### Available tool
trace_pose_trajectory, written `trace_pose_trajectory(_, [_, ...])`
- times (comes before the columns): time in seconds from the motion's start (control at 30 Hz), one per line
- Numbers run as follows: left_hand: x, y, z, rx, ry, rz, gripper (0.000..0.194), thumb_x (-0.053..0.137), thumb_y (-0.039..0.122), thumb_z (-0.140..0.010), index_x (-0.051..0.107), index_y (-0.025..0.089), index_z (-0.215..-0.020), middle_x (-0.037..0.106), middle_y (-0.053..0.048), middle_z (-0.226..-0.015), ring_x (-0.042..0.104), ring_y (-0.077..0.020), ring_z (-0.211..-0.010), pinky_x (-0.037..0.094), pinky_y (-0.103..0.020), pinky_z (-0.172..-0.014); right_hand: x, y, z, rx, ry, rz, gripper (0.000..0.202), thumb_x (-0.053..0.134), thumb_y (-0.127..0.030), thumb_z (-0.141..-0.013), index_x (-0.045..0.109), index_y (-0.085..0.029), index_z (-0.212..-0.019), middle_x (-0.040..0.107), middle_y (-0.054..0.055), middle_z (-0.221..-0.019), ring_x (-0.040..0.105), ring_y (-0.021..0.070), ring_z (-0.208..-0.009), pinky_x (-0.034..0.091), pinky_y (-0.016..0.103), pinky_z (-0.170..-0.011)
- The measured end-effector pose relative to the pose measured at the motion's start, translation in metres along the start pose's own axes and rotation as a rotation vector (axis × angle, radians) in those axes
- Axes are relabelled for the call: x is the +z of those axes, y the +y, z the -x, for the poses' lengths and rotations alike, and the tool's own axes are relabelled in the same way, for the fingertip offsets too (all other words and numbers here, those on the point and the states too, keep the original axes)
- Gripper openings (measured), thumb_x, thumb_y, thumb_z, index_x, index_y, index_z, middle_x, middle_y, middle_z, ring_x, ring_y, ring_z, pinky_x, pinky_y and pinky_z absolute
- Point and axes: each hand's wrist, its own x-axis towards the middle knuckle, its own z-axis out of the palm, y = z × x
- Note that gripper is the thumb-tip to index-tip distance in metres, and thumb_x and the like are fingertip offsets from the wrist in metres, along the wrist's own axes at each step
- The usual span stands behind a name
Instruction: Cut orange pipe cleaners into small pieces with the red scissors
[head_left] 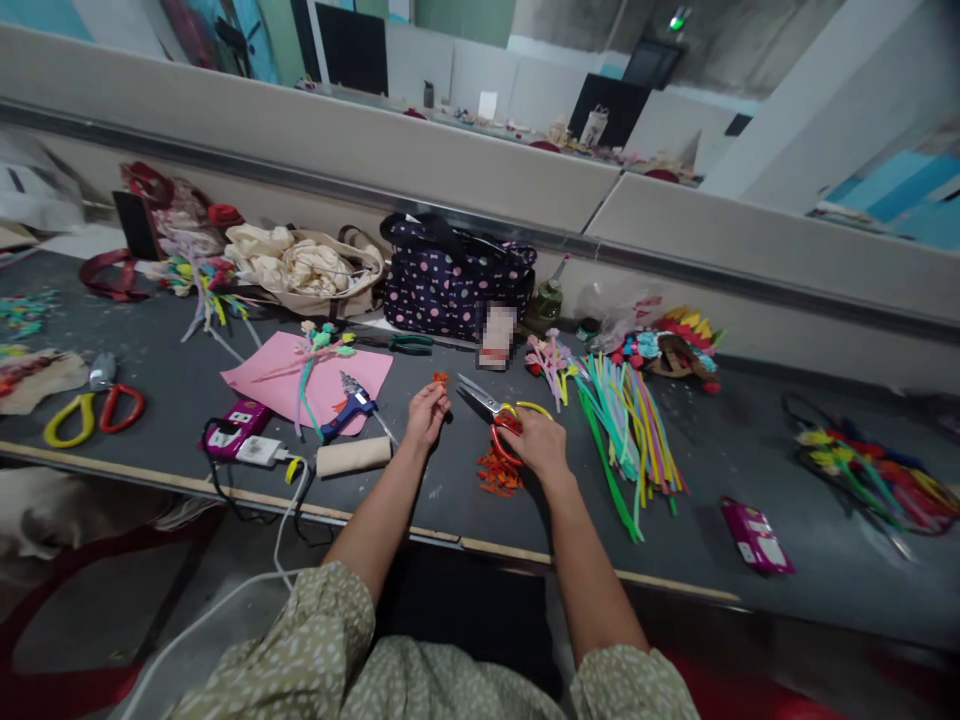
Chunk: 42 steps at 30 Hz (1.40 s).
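Note:
Between the thumb and fingers of my left hand (pixel 428 414) is a small orange piece (pixel 440 378), too small to make out fully. My right hand (pixel 541 444) is wrapped around the red and yellow handles of a pair of scissors (pixel 480 393). The blades are slightly apart and point toward my left hand, without touching the orange piece. Beneath my right hand lies a heap of short orange cut pieces (pixel 499 472). A bundle of coloured pipe cleaners (pixel 634 425) lies just right of that hand.
A blue glue gun (pixel 352 402) rests on a pink sheet (pixel 259 365), with a cardboard tube (pixel 354 458) in front. A power strip (pixel 238 428) trails cables over the table edge. Other scissors (pixel 96 395) lie left. A dotted bag (pixel 454 280) stands behind, and a purple pack (pixel 756 537) lies right.

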Motion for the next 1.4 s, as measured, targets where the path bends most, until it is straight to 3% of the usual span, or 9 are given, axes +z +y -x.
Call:
trace_pose_trajectory(0.23, [0.014, -0.001, 0.005, -0.021, 0.031, -0.166, 0.027, 0.075, 0.017, -0.062, 0.067, 0.011, -0.087, 0.053, 0.004, -0.059, 0.045, -0.0036, -0.049, 0.041, -0.019, -0.052, 0.019, 0.002, 0.021, 0.063, 0.063, -0.115, 0.047, 0.052, -0.058, -0.084, 0.064, -0.025, -0.115, 0.070, 0.005, -0.098, 0.063, 0.0200, -0.091, 0.044, 0.027, -0.073])
trace_pose_trajectory(0.37, [0.016, 0.004, 0.007, -0.018, 0.052, -0.269, 0.024, 0.075, 0.021, -0.061, 0.067, 0.012, -0.082, 0.050, 0.005, -0.054, 0.043, -0.0039, -0.047, 0.041, -0.019, -0.052, 0.042, 0.002, 0.030, 0.046, 0.195, -0.222, 0.048, 0.053, -0.057, -0.084, 0.064, -0.023, -0.117, 0.070, 0.006, -0.102, 0.063, 0.0196, -0.092, 0.045, 0.028, -0.074])
trace_pose_trajectory(0.6, [0.001, -0.004, 0.022, 0.070, 0.023, -0.528, 0.028, 0.074, 0.031, -0.061, 0.066, 0.012, -0.081, 0.051, 0.004, -0.056, 0.043, -0.0051, -0.046, 0.040, -0.020, -0.051, 0.074, 0.011, 0.039, 0.028, 0.402, -0.323, 0.051, 0.053, -0.055, -0.084, 0.066, -0.017, -0.115, 0.065, 0.003, -0.069, 0.060, 0.0167, -0.069, 0.045, 0.027, -0.068])
trace_pose_trajectory(0.8, [-0.009, -0.016, 0.037, 0.267, -0.059, -0.775, 0.026, 0.066, 0.037, -0.069, 0.067, 0.014, -0.082, 0.061, -0.002, -0.072, 0.047, -0.0074, -0.051, 0.039, -0.022, -0.053, 0.076, 0.012, 0.039, 0.032, 0.452, -0.358, 0.053, 0.054, -0.055, -0.084, 0.067, -0.015, -0.114, 0.065, 0.004, -0.068, 0.060, 0.0166, -0.068, 0.045, 0.027, -0.068])
trace_pose_trajectory(0.97, [-0.006, -0.017, 0.042, 0.337, -0.189, -1.022, 0.016, 0.065, 0.030, -0.070, 0.071, 0.017, -0.077, 0.064, -0.004, -0.075, 0.053, -0.0135, -0.066, 0.043, -0.025, -0.065, 0.072, 0.011, 0.039, 0.125, 0.432, -0.466, 0.055, 0.054, -0.058, -0.081, 0.067, -0.015, -0.114, 0.066, 0.005, -0.071, 0.061, 0.0176, -0.070, 0.047, 0.028, -0.072])
trace_pose_trajectory(1.13, [-0.001, -0.022, 0.056, 0.283, -0.334, -1.102, 0.011, 0.066, 0.024, -0.069, 0.073, 0.018, -0.074, 0.063, -0.004, -0.072, 0.054, -0.0148, -0.068, 0.044, -0.028, -0.073, 0.069, 0.017, 0.038, 0.349, 0.406, -0.644, 0.061, 0.051, -0.061, -0.078, 0.068, -0.013, -0.112, 0.068, 0.006, -0.074, 0.061, 0.0186, -0.069, 0.048, 0.030, -0.073])
trace_pose_trajectory(1.23, [0.003, -0.024, 0.067, 0.265, -0.412, -1.105, 0.012, 0.066, 0.021, -0.068, 0.074, 0.018, -0.076, 0.065, -0.005, -0.075, 0.057, -0.0154, -0.071, 0.045, -0.028, -0.075, 0.069, 0.022, 0.037, 0.374, 0.429, -0.778, 0.064, 0.050, -0.061, -0.077, 0.068, -0.010, -0.110, 0.070, 0.010, -0.084, 0.061, 0.0194, -0.074, 0.048, 0.030, -0.075])
trace_pose_trajectory(1.33, [0.007, -0.020, 0.072, 0.208, -0.495, -1.076, 0.016, 0.068, 0.017, -0.063, 0.075, 0.018, -0.078, 0.065, -0.006, -0.079, 0.058, -0.0152, -0.071, 0.046, -0.027, -0.069, 0.068, 0.024, 0.037, 0.372, 0.433, -0.868, 0.063, 0.052, -0.060, -0.075, 0.069, -0.010, -0.109, 0.071, 0.010, -0.088, 0.061, 0.0195, -0.076, 0.048, 0.030, -0.076])
trace_pose_trajectory(1.4, [0.010, -0.016, 0.072, 0.132, -0.462, -1.063, 0.017, 0.068, 0.019, -0.063, 0.075, 0.016, -0.078, 0.065, -0.007, -0.084, 0.055, -0.0129, -0.063, 0.044, -0.025, -0.058, 0.067, 0.024, 0.037, 0.375, 0.417, -0.904, 0.062, 0.054, -0.059, -0.074, 0.069, -0.010, -0.109, 0.071, 0.009, -0.088, 0.061, 0.0192, -0.076, 0.048, 0.030, -0.076])
